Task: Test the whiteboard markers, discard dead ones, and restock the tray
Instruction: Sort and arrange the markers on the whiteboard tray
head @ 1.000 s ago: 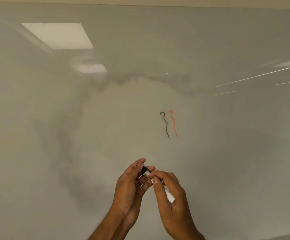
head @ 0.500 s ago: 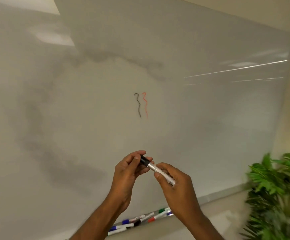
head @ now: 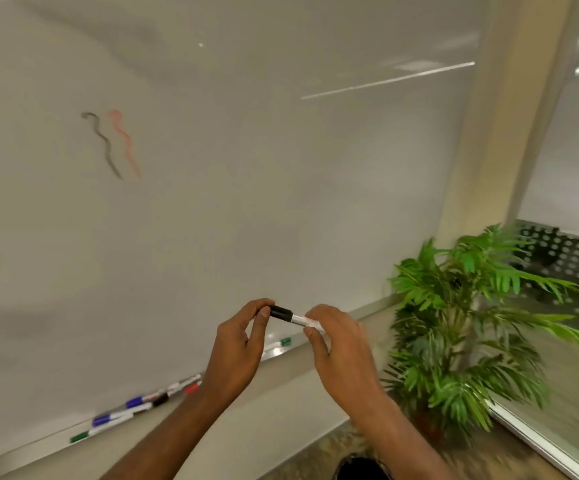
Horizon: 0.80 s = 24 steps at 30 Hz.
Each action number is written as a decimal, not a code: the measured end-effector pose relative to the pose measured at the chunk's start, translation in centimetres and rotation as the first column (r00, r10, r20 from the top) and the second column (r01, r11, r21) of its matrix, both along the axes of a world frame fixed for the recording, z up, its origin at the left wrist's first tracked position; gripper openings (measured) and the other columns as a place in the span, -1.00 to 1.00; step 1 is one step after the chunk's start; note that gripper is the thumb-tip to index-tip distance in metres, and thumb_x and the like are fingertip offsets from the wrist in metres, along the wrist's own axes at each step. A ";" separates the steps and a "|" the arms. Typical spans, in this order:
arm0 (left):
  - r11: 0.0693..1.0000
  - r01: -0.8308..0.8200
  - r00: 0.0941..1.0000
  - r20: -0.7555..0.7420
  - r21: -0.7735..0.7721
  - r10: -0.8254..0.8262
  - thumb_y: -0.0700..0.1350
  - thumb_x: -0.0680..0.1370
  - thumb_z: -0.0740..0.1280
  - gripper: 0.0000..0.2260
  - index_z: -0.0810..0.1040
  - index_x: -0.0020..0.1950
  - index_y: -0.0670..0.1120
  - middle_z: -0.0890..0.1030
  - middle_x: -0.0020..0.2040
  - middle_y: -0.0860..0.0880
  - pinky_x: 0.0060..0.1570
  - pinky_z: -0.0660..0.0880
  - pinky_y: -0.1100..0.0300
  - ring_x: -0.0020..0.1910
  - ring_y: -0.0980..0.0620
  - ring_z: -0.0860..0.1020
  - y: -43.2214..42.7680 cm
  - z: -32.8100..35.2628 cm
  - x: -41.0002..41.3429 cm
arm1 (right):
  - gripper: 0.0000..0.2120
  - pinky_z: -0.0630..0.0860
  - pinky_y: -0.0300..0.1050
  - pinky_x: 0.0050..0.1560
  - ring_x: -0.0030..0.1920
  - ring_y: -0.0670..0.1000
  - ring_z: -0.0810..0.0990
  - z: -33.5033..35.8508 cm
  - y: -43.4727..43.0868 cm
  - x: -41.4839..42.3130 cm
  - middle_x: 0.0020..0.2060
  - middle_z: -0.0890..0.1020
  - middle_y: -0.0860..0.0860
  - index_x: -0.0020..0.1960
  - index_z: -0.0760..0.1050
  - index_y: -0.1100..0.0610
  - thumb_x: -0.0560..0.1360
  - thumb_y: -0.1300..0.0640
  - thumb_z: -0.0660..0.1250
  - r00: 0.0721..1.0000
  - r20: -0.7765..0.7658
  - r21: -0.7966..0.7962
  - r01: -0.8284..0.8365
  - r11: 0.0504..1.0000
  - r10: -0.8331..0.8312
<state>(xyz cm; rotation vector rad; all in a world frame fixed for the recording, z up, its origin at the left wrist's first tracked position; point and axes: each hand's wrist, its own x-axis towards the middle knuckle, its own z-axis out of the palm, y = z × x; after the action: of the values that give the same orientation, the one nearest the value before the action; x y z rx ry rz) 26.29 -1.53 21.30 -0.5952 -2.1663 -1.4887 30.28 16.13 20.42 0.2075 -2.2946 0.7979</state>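
— Whiteboard ahead, tray at seven o'clock. Where's the marker?
— Six o'clock: left hand pinches its black cap, right hand grips the barrel. Push straight until it clicks

Black-capped white marker, green plant

The whiteboard is glossy and smooth; its tray looks like matt metal; at three o'clock, a perforated metal panel.
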 end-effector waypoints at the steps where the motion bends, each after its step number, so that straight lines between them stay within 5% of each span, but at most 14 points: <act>1: 0.999 -0.006 1.000 -0.009 -0.054 0.006 0.00 0.68 0.23 -0.82 0.58 0.19 0.20 0.65 0.09 0.30 -0.09 0.53 0.28 -0.02 0.14 0.65 1.5 -0.9 -0.4 | -0.85 0.28 -0.37 0.12 0.07 -0.26 0.44 -0.7 1.8 -0.2 0.11 0.54 -0.25 0.14 0.52 -0.07 0.62 0.12 0.29 1.000 0.012 0.005 0.024 1.000 -0.024; 5: 0.945 -0.066 0.996 -0.075 -0.320 0.044 0.04 0.70 0.20 -0.66 0.42 0.49 0.09 0.34 0.55 0.15 0.53 0.16 0.13 0.59 0.20 0.15 5.9 -5.1 -2.5 | -0.81 0.28 -0.32 0.13 0.20 -0.15 0.47 -4.4 7.6 -1.5 0.17 0.56 -0.17 0.20 0.54 -0.02 0.61 0.13 0.31 0.992 0.081 -0.017 0.101 0.995 -0.099; 9: 0.873 -0.124 0.986 -0.157 -0.472 0.055 0.03 0.70 0.18 -0.53 0.25 0.60 -0.04 0.15 0.64 0.01 0.58 -0.08 0.20 0.65 0.08 -0.03 9.2 -8.4 -4.0 | -0.77 0.39 -0.08 0.16 0.22 -0.03 0.51 -8.7 11.8 -2.6 0.16 0.58 -0.10 0.21 0.57 0.03 0.56 0.17 0.38 0.972 0.148 -0.029 0.188 0.982 -0.182; 13: 0.776 -0.143 0.989 -0.118 -0.615 0.088 0.15 0.70 0.04 -0.44 0.11 0.65 -0.06 0.00 0.67 -0.05 0.61 -0.08 0.02 0.65 0.03 -0.14 10.8 -12.4 -5.9 | -0.78 0.32 -0.09 0.10 0.22 -0.01 0.50 -13.1 13.6 -3.0 0.16 0.59 -0.06 0.17 0.59 0.06 0.54 0.18 0.40 0.941 0.224 -0.023 0.265 0.964 -0.254; 20: 0.705 0.007 0.999 0.032 -0.709 0.022 0.21 0.69 -0.05 -0.40 0.05 0.66 -0.07 -0.07 0.67 -0.08 0.60 -0.21 0.07 0.64 0.03 -0.21 11.7 -22.0 -8.0 | -0.83 0.32 -0.07 0.06 0.22 0.01 0.50 -22.0 14.8 -3.2 0.16 0.59 -0.09 0.13 0.60 0.01 0.55 0.16 0.39 0.816 0.424 0.022 0.424 0.905 -0.392; 24: 0.690 0.097 0.992 0.127 -0.717 -0.008 0.22 0.68 -0.07 -0.39 0.08 0.66 -0.07 -0.05 0.67 -0.07 0.61 -0.13 -0.01 0.64 0.02 -0.19 12.2 -26.7 -8.8 | -0.84 0.27 -0.09 0.02 0.18 0.05 0.53 -28.2 15.4 -2.9 0.11 0.62 -0.06 0.10 0.61 0.04 0.54 0.17 0.40 0.718 0.522 0.066 0.503 0.861 -0.460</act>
<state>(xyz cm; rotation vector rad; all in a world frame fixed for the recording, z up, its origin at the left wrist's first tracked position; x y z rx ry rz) 17.46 10.66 -5.44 -0.8373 -2.8389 -0.6206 27.36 31.49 -7.74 -0.7211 -2.6233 0.7193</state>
